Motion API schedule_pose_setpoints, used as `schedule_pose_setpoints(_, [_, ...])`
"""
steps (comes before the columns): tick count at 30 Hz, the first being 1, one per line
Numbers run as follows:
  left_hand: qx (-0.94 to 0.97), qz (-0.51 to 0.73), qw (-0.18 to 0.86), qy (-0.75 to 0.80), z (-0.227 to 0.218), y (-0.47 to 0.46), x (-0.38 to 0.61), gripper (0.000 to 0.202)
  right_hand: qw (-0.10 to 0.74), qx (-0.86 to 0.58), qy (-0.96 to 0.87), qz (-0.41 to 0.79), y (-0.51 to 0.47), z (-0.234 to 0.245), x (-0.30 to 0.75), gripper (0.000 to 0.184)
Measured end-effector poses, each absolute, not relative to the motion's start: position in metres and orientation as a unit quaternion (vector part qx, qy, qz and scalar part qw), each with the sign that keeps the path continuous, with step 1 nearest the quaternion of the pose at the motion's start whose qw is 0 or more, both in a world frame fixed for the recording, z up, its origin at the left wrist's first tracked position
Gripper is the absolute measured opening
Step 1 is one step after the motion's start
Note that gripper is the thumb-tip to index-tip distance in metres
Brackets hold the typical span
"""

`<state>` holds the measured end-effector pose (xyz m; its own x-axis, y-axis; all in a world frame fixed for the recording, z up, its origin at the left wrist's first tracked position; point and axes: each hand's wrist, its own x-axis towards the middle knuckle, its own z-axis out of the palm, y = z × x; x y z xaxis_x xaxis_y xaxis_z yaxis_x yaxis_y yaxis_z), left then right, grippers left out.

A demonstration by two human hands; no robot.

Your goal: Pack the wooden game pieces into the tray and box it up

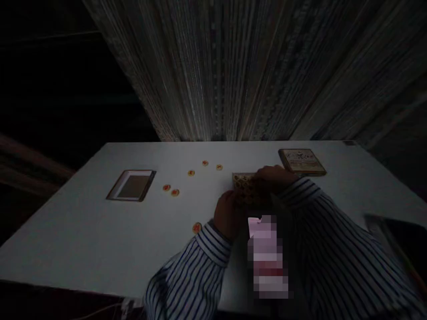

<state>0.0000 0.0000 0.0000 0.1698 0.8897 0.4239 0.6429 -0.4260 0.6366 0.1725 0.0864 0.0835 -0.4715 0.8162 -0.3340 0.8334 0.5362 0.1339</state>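
Box point(243, 173) holds tan, dark-marked round pieces point(243, 181) packed close.

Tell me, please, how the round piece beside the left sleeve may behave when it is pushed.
The round piece lies flat, so it would probably slide rather than roll. The white table looks smooth, so a light push may be enough.

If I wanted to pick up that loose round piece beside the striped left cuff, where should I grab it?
Probably by its rim, pinched between thumb and fingertip, coming from the left: the round piece lies flat on the white table, its curved edge unobstructed on that side, while the striped left cuff crowds its right.
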Motion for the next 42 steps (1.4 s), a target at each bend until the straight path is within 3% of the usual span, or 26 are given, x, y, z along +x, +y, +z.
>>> schedule_pose_setpoints(16, [0.734,0.395,0.172,0.524,0.0,0.0,0.0017,0.042,0.144,0.487,0.861,-0.032,0.0847,0.0858,0.1736,0.033])
schedule_pose_setpoints(42, [0.731,0.39,0.18,0.53,0.001,0.0005,0.0021,0.041,0.161,0.482,0.86,-0.041,0.087,0.0818,0.1752,0.034])
